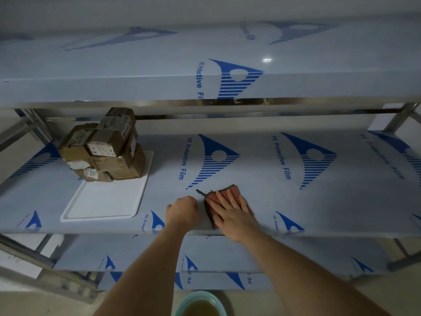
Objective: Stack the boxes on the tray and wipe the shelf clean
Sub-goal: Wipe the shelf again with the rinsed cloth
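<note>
Several brown cardboard boxes stand stacked on the far end of a white tray at the left of the middle shelf. A reddish cloth lies near the shelf's front edge. My right hand presses flat on the cloth, fingers spread. My left hand rests as a closed fist on the shelf just left of the cloth, with nothing visible in it.
The shelf surfaces are covered in blue-printed protective film. An upper shelf overhangs the work area, and a lower shelf sits beneath. Metal frame legs stand at both ends. A teal basin of yellowish liquid is on the floor.
</note>
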